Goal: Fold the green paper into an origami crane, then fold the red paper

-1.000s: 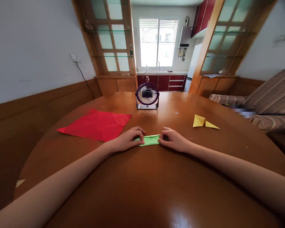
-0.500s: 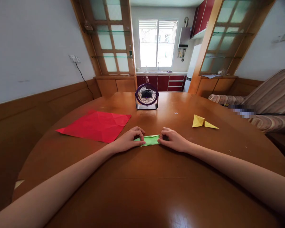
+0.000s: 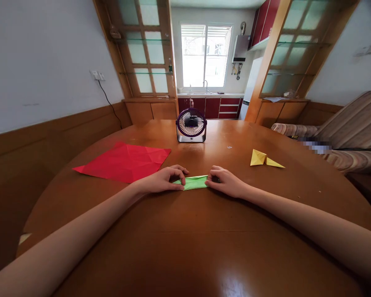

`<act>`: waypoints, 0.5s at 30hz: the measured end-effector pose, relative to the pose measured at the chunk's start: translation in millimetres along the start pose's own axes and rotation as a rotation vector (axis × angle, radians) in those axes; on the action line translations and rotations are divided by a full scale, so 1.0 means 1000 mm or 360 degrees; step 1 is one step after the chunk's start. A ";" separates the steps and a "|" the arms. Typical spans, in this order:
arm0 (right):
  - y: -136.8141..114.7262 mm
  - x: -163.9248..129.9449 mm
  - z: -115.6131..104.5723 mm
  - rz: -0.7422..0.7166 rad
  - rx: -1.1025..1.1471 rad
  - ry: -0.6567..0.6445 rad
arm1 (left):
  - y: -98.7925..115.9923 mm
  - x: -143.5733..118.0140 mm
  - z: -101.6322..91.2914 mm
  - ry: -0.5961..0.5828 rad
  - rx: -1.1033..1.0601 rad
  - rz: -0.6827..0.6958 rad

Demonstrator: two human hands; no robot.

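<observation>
Both bare forearms enter from the lower corners of the head view and converge toward frame centre, lying low and nearly straight, palms down.

Left hand [image 3: 161, 181]: wrist flat, knuckles up, fingers curled, pointing right. Fingertips [image 3: 181, 170] and thumb pressed down close together at the hand's right end.

Right hand [image 3: 227, 182]: wrist flat, back of hand up, pointing left. Fingers bent at the knuckles, index and thumb drawn together at the left tip of the hand; whether they pinch or only press cannot be told.

Hands face each other, fingertips well short of touching, roughly level.
</observation>
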State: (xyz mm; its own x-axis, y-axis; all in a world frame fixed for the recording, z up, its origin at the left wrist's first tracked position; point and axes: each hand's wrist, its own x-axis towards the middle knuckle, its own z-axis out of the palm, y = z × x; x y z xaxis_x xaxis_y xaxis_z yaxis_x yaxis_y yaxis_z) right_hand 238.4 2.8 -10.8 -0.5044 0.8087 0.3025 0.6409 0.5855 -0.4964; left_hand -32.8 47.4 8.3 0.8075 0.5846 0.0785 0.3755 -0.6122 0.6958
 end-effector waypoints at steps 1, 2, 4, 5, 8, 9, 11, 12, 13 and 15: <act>0.000 0.000 0.000 -0.0004 -0.0001 0.0005 | 0.001 0.000 0.000 -0.0001 -0.0005 -0.0008; 0.001 0.000 0.001 -0.0008 -0.0004 0.0010 | 0.003 0.000 0.002 0.0010 -0.0008 -0.0018; 0.001 0.001 0.001 -0.0013 -0.0003 0.0020 | 0.006 0.002 0.007 0.0076 -0.0011 -0.0068; 0.000 0.001 0.002 -0.0014 -0.0001 0.0022 | 0.007 0.002 0.011 0.0134 -0.0012 -0.0110; -0.001 0.002 0.002 -0.0008 0.0001 0.0021 | 0.010 0.006 0.023 0.0364 -0.0025 -0.0232; -0.001 0.002 0.002 -0.0006 -0.0001 0.0021 | 0.010 0.007 0.027 0.0434 -0.0030 -0.0241; -0.002 0.002 0.002 -0.0003 -0.0007 0.0025 | 0.009 0.008 0.033 0.0521 -0.0039 -0.0234; -0.002 0.001 0.002 -0.0001 -0.0010 0.0026 | 0.009 0.009 0.034 0.0543 -0.0043 -0.0228; -0.002 0.001 0.002 -0.0001 -0.0014 0.0026 | 0.008 0.009 0.035 0.0553 -0.0046 -0.0228; -0.002 0.001 0.002 0.0005 -0.0022 0.0024 | 0.007 0.010 0.035 0.0561 -0.0047 -0.0242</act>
State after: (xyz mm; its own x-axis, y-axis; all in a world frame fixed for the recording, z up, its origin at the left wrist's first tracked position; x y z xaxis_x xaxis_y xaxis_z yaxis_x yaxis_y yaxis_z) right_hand 235.3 2.3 -10.7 -0.4936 0.8112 0.3136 0.6503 0.5837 -0.4862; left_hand -6.2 29.7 -11.2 0.5356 0.8179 0.2100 0.4614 -0.4917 0.7384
